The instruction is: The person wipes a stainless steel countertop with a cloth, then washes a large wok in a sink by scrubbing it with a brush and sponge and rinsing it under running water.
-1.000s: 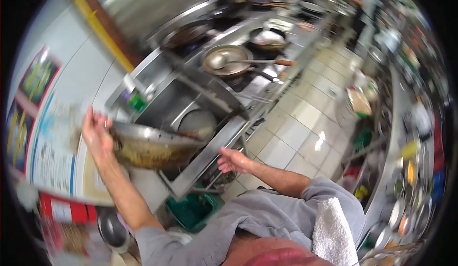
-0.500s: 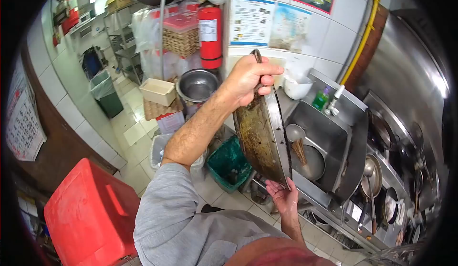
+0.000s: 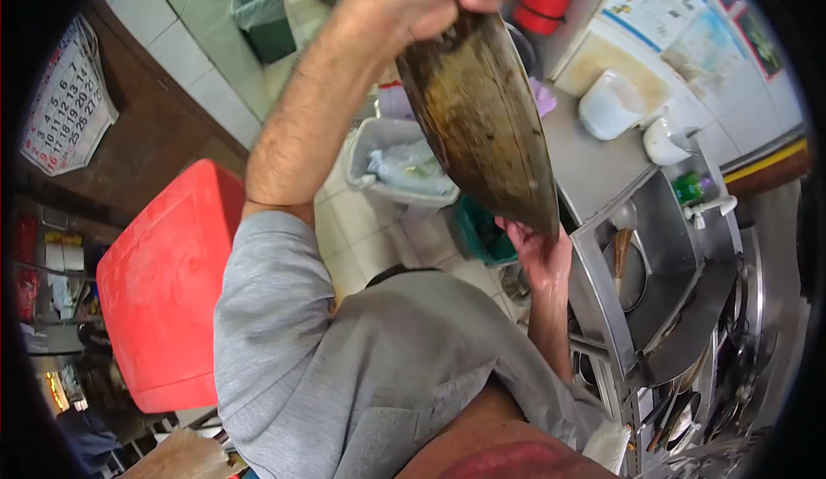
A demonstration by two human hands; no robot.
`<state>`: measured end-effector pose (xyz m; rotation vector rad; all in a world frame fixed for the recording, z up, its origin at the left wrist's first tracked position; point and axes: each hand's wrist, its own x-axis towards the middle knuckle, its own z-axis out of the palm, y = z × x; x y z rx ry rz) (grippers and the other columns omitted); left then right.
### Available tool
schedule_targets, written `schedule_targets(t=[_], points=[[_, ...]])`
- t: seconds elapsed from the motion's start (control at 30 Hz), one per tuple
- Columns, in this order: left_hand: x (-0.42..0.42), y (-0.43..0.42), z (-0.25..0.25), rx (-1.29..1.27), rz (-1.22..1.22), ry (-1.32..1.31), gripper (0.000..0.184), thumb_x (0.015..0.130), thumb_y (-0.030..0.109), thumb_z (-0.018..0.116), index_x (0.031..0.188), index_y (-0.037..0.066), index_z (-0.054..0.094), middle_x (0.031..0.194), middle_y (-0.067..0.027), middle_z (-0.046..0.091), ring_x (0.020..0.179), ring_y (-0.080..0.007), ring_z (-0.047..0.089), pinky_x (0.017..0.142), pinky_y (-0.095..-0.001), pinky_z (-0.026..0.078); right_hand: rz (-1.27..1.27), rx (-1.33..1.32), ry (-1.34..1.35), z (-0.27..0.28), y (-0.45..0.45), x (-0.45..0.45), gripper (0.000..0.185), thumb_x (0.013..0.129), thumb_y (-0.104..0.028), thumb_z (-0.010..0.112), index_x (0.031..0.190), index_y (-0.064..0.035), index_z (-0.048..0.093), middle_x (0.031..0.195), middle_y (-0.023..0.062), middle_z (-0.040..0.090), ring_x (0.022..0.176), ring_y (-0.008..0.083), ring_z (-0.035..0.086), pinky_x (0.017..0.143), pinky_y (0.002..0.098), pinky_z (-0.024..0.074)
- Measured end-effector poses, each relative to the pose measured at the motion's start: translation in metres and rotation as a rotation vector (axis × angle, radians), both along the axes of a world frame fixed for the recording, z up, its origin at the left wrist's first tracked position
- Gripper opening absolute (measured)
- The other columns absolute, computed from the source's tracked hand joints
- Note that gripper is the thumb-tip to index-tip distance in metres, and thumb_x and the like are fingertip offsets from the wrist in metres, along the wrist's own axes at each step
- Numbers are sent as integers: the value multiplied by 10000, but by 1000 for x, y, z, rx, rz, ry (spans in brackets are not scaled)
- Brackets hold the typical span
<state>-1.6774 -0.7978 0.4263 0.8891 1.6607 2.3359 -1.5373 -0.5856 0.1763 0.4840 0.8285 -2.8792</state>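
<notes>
A large wok (image 3: 482, 118), its outside browned and scorched, is held up on edge in front of my chest. My left hand (image 3: 430, 2) is closed round the handle at its upper end, partly cut off by the top of the view. At the lower end, my right hand (image 3: 544, 257) grips the rim, with some fingers hidden behind the metal. To the right is the steel sink (image 3: 667, 277), where a bamboo brush (image 3: 621, 254) rests in a round pan (image 3: 637, 285).
Below the wok stand a lined grey bin (image 3: 361, 165) and a green basket (image 3: 473, 234). A red container (image 3: 168, 294) is at my left. White tubs (image 3: 611, 105) and a green soap bottle (image 3: 688, 188) are by the sink. Pans and utensils fill the lower right.
My view has turned down and left. The wok and both hands stay together; the wok now sits higher in view, with my left hand at the top edge.
</notes>
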Motion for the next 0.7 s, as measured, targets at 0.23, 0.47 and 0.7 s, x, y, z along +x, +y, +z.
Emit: schedule_targets(t=[0.23,0.47,0.7], points=[[-11,-105,-3,-71,334,92,114,805,69,600,714,18,553,449,34,410,327,-42,335,275,-197,215,337,-49,-69,-10,-74,-80,387,793,-152,474,1050,137,475,1095,274,525,1033,417,515,890,412,444],[13,-186,-15,-6,658,16,89,749,0,612,793,-71,581,482,7,414,345,-41,306,328,-195,185,625,-163,-22,-18,-151,-142,260,784,-119,493,953,78,490,1102,261,497,1045,409,482,941,477,420],[-6,-260,-23,-98,940,52,208,759,38,606,885,30,441,575,-10,446,323,-40,283,306,-178,160,895,-288,-80,-59,-251,-206,338,785,-123,480,1036,102,457,1103,235,514,1082,410,478,913,463,433]])
